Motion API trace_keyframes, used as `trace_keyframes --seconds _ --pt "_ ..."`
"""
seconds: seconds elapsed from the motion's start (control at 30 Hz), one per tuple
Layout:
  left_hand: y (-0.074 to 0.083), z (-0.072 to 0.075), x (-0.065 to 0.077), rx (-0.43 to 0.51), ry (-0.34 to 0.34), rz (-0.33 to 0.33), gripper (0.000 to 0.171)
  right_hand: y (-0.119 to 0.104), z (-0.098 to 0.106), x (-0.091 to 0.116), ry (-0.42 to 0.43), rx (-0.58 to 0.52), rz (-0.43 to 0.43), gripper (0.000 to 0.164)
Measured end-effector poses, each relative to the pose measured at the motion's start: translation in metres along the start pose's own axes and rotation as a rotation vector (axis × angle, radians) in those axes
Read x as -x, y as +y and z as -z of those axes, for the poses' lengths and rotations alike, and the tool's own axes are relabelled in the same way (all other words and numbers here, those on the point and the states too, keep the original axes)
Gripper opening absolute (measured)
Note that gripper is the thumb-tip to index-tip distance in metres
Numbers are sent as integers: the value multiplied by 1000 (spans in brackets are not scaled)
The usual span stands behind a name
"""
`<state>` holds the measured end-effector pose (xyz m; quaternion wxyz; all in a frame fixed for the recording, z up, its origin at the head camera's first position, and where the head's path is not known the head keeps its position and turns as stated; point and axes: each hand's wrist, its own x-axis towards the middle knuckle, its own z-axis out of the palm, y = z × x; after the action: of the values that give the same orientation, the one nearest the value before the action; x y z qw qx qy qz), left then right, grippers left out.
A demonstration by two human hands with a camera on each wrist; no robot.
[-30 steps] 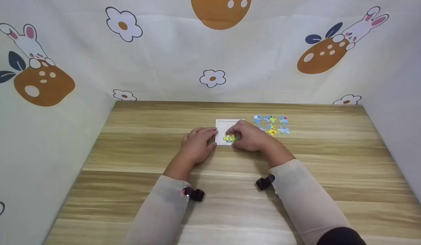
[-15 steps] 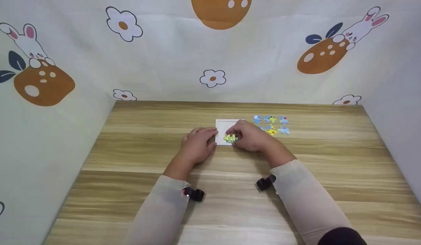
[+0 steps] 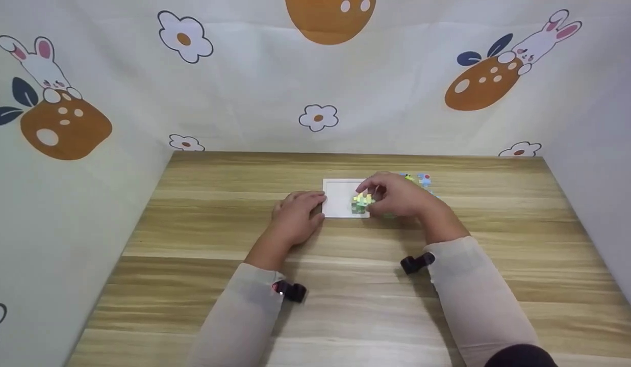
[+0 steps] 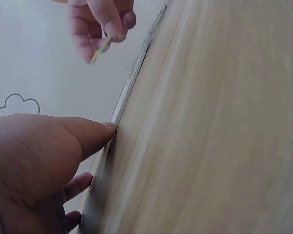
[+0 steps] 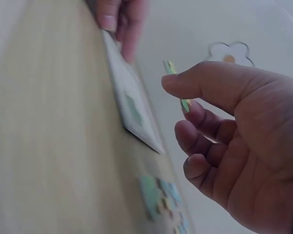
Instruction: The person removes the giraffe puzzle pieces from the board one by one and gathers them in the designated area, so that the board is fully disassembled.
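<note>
My right hand pinches a yellow-and-green jigsaw piece between thumb and fingers. It holds the piece tilted over the right end of a white puzzle tray; the right wrist view shows the piece raised clear of the tray. Inside the tray, near that end, a green patch shows, too blurred to identify. My left hand rests at the tray's left edge, its fingertips and thumb touching the rim. In the left wrist view, the left thumb lies against that edge.
Several loose jigsaw pieces lie on the wooden table right of the tray, partly hidden behind my right hand. A patterned cloth wall rises at the table's back, with others at both sides.
My right hand has moved right and slightly back with the pinched piece, from the tray's lower middle toward its right end, now covering more loose pieces. The left hand stays put.
</note>
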<state>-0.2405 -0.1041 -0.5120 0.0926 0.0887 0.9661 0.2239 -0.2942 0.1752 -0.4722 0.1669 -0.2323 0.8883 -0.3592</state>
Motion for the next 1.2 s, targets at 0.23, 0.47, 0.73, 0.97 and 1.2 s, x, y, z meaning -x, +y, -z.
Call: trace_keyframes --seconds 0.23,0.47,0.73,0.97,1.2 --pt "-1 0 1 -2 6 -15 50 27 32 24 8 19 -75 40" --pt "-2 0 -1 -3 2 -19 49 49 53 40 -25 73 -184 41" --pt "-1 0 0 1 -5 -11 50 60 54 39 -116 77 -182 35" --pt "-2 -1 -1 -8 0 -9 50 60 52 40 -134 94 -187 34" --pt "-1 0 0 2 4 -15 50 57 51 40 -143 116 -193 34"
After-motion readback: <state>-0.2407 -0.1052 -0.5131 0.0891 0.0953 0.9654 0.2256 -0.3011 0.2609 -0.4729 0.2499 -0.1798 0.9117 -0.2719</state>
